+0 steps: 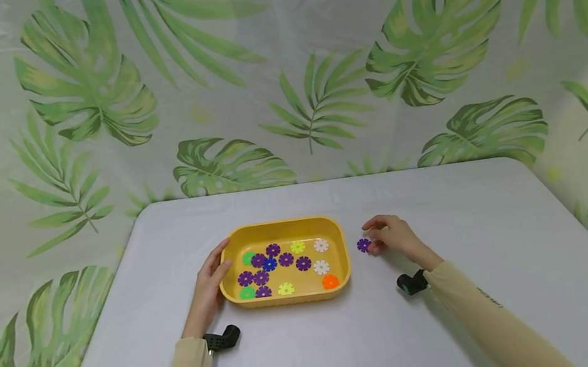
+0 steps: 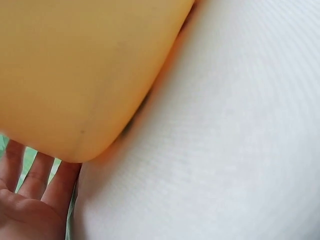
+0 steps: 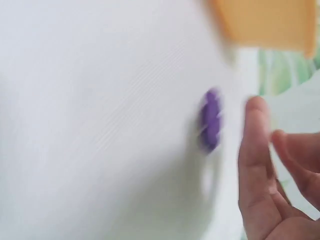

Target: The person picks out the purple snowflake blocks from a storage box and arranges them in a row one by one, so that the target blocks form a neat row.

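Note:
My left hand [image 1: 208,290] grips the left end of a yellow plastic tray [image 1: 288,299], with the thumb over the rim and the fingers along the outer wall [image 2: 100,65]. Just right of the tray, my right hand [image 1: 398,238] is at a purple snowflake building disc [image 1: 364,245]. In the right wrist view this disc [image 3: 211,121] looks blurred and stands apart from the extended finger [image 3: 255,165]. Inside the tray lie several more discs, among them purple ones [image 1: 303,263], a blue one [image 1: 269,264], an orange one [image 1: 330,281] and white ones [image 1: 321,267].
A white cloth covers the table [image 1: 319,351], whose far edge meets a leaf-patterned curtain [image 1: 317,110]. Green discs [image 1: 247,292] and yellow discs [image 1: 285,288] also lie in the tray. Each wrist carries a small black camera [image 1: 413,283].

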A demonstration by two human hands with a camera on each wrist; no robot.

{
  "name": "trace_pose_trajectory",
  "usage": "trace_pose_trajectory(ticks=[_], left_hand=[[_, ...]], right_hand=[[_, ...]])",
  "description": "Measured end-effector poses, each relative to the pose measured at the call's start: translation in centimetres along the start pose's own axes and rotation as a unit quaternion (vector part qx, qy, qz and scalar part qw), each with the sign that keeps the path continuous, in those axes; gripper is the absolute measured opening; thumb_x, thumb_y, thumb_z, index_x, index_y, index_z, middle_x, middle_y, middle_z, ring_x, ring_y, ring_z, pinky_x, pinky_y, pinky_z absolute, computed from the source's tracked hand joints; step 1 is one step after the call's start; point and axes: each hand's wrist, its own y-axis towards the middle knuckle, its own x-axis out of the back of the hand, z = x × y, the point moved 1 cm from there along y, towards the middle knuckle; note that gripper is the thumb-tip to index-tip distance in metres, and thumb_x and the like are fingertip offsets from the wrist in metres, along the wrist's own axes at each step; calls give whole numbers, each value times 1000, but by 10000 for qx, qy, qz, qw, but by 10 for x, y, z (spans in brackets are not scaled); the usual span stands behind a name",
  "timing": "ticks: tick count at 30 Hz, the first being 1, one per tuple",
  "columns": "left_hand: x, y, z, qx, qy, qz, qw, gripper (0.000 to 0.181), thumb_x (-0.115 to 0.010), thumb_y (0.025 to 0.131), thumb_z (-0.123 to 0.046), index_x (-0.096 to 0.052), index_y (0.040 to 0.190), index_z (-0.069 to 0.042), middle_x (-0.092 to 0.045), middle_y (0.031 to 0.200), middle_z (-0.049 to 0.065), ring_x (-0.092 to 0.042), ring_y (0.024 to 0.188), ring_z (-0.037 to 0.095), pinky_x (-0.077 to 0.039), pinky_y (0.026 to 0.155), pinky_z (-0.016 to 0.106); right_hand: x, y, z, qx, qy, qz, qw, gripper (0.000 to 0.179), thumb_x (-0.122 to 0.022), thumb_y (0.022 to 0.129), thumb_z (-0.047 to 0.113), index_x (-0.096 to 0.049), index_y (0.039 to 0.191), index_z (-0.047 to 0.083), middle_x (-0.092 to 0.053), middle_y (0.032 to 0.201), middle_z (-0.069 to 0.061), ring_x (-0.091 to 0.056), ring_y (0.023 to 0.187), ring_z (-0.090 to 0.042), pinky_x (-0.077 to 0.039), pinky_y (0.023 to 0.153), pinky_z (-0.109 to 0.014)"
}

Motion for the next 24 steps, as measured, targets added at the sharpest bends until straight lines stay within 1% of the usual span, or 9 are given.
trace_pose_trajectory(ticks=[2, 4, 6, 9, 12, 16, 20, 24], left_hand=[[0, 0, 0, 24, 9, -2, 10000, 48, -49, 101, -17, -37, 148, -13, -24, 156, 3, -18, 143, 17, -19, 115, 34], [0, 0, 0, 36, -1, -12, 10000, 48, -49, 101, -17, -37, 148, -13, -24, 156, 3, -18, 142, 17, -20, 114, 34], [0, 0, 0, 14, 21, -15, 10000, 48, -49, 101, -18, -37, 148, -13, -24, 156, 3, -18, 142, 17, -20, 114, 35], [0, 1, 1, 0, 3, -33, 10000, 48, -49, 101, -19, -38, 147, -13, -25, 155, 2, -19, 142, 16, -19, 115, 34], [0, 1, 1, -33, 20, -42, 10000, 48, -49, 101, -19, -38, 147, -13, -25, 155, 2, -19, 142, 16, -19, 115, 34], [0, 1, 2, -10, 17, -68, 10000, 48, -49, 101, -19, -38, 147, -15, -25, 155, 1, -19, 142, 15, -19, 115, 33], [-1, 0, 2, 33, 19, -108, 9999, 47, -49, 101, -19, -39, 147, -16, -26, 155, 0, -20, 142, 15, -20, 114, 34], [0, 1, 2, 61, 72, -116, 9999, 47, -49, 101, -19, -39, 147, -16, -26, 155, 1, -19, 142, 16, -20, 114, 34]], right_hand=[[-2, -1, 9, 284, 267, -52, 9992, 27, -49, 97, 1, -54, 118, -14, -55, 106, -29, -66, 71, -21, -58, 68, -31], [-7, -3, 20, 550, 492, -14, 9973, 28, -49, 98, 4, -52, 120, -14, -52, 109, -32, -66, 75, -21, -58, 71, -31], [-15, -4, 34, 681, 640, 64, 9956, 28, -49, 99, 7, -52, 121, -11, -51, 112, -32, -66, 77, -22, -58, 72, -30], [-32, -7, 53, 758, 842, 354, 9929, 30, -49, 100, 9, -51, 123, -10, -50, 115, -31, -65, 81, -26, -58, 74, -31], [-53, -9, 67, 658, 953, 773, 9903, 32, -48, 100, 9, -49, 126, -11, -51, 118, -32, -65, 84, -29, -57, 77, -33], [-80, -8, 75, 405, 879, 1167, 9884, 32, -46, 100, 7, -48, 127, -10, -51, 121, -30, -65, 85, -29, -56, 80, -37], [-101, -6, 74, 116, 670, 1309, 9891, 30, -45, 100, 4, -49, 127, -8, -51, 121, -27, -65, 84, -30, -56, 80, -38], [-115, -3, 69, -145, 477, 1270, 9906, 29, -44, 99, 2, -48, 126, -6, -53, 116, -22, -64, 82, -29, -56, 78, -35]])
